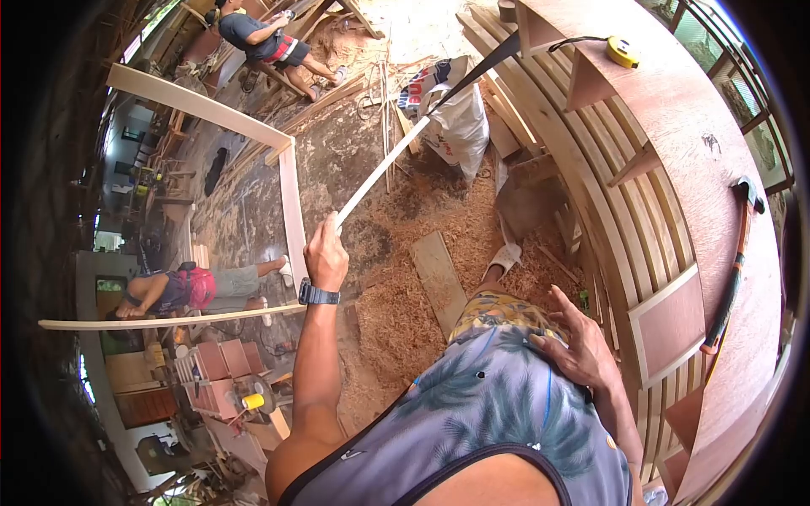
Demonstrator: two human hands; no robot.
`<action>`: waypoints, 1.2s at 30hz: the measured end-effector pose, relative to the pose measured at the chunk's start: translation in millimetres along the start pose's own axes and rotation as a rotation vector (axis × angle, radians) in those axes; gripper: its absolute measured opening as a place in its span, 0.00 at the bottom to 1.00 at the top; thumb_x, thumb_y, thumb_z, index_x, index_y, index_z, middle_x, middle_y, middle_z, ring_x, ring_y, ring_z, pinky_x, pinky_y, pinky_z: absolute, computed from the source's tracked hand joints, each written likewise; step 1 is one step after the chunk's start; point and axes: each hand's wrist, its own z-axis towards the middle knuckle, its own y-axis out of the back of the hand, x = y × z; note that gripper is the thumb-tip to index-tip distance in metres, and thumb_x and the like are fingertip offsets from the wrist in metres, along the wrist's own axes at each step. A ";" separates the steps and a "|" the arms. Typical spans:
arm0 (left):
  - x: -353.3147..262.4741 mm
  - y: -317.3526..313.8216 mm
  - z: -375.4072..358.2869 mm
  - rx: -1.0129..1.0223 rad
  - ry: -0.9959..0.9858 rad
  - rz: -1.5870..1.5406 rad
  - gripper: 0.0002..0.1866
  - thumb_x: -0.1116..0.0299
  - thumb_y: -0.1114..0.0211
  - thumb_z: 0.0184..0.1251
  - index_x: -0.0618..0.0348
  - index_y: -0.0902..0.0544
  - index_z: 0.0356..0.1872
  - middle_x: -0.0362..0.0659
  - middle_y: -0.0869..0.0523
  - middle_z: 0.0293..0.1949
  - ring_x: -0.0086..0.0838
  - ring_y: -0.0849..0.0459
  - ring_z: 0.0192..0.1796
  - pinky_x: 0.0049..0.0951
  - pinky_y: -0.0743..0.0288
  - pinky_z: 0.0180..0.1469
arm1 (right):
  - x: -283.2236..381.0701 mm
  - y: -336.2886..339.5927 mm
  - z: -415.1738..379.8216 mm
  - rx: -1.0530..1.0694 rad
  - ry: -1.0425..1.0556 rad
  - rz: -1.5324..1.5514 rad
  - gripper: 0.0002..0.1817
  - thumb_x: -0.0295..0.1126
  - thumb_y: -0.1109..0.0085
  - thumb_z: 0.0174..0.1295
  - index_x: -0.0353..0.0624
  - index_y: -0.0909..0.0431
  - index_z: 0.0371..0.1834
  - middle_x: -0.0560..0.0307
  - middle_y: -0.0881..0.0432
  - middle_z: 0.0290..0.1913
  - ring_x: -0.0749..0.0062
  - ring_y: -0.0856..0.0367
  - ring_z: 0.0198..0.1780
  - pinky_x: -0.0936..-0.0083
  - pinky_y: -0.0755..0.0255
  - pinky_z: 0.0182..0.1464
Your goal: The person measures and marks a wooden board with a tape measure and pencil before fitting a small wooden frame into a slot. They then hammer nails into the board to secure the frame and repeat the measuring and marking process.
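My left hand (326, 255), with a watch on its wrist, is closed around the near end of a pale wooden strip (384, 170). That strip slants up to the right, its far part dark. Beside the same hand and wrist is a light wooden frame (290, 190), whose long side pieces reach out to the left; its exact contact with the hand is hidden. Close to the front of the patterned shirt (481, 379), my right hand (582, 341) has its fingers apart and holds nothing.
On the right, a slatted wooden panel (616, 211) bears a yellow tape measure (623, 52) and a hammer (732, 270). Shavings and a board (439, 285) lie on the floor near a white sack (460, 131). One person (261, 38) stands at upper left, another (198, 288) at left.
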 end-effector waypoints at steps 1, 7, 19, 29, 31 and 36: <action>-1.2 0.1 -0.2 0.001 0.000 -0.002 0.20 0.82 0.40 0.67 0.61 0.20 0.60 0.54 0.12 0.48 0.53 0.12 0.44 0.45 0.18 0.43 | 2.1 0.5 0.8 0.008 -0.001 -0.013 0.46 0.36 0.29 0.62 0.25 0.43 0.77 0.29 0.19 0.60 0.43 0.19 0.64 0.59 0.26 0.67; -14.5 0.9 3.2 -0.011 -0.045 -0.029 0.20 0.82 0.39 0.68 0.61 0.21 0.61 0.54 0.13 0.48 0.52 0.12 0.45 0.44 0.17 0.44 | 2.3 6.4 0.8 0.013 -0.017 -0.012 0.45 0.36 0.29 0.62 0.26 0.43 0.77 0.29 0.19 0.61 0.42 0.20 0.65 0.58 0.26 0.68; 26.1 -20.3 37.6 0.254 0.403 -1.298 0.22 0.79 0.41 0.73 0.65 0.24 0.68 0.50 0.15 0.61 0.37 0.17 0.63 0.37 0.25 0.68 | -36.5 10.3 1.7 -0.102 0.054 -0.050 0.46 0.38 0.31 0.63 0.28 0.45 0.78 0.25 0.29 0.70 0.40 0.18 0.63 0.60 0.23 0.65; -63.1 -129.5 -48.5 0.725 0.846 -1.832 0.24 0.65 0.51 0.81 0.66 0.29 0.71 0.54 0.22 0.69 0.44 0.22 0.68 0.45 0.30 0.73 | -26.0 -20.6 49.9 -0.181 0.164 0.196 0.56 0.46 0.33 0.68 0.35 0.67 0.84 0.26 0.25 0.67 0.49 0.12 0.54 0.62 0.22 0.60; -79.5 -135.3 -60.7 0.792 0.842 -1.807 0.25 0.64 0.51 0.81 0.66 0.30 0.72 0.54 0.22 0.69 0.44 0.22 0.69 0.45 0.31 0.74 | -13.1 -16.2 42.7 -0.165 0.144 0.255 0.57 0.46 0.33 0.68 0.34 0.68 0.83 0.23 0.22 0.57 0.45 0.12 0.48 0.60 0.20 0.55; -111.6 -147.8 -72.0 0.981 0.814 -1.846 0.25 0.63 0.51 0.81 0.66 0.31 0.73 0.54 0.22 0.69 0.43 0.22 0.69 0.43 0.31 0.74 | -29.0 -27.8 27.5 -0.320 0.215 0.210 0.55 0.51 0.34 0.69 0.35 0.62 0.83 0.26 0.19 0.59 0.41 0.15 0.56 0.58 0.23 0.59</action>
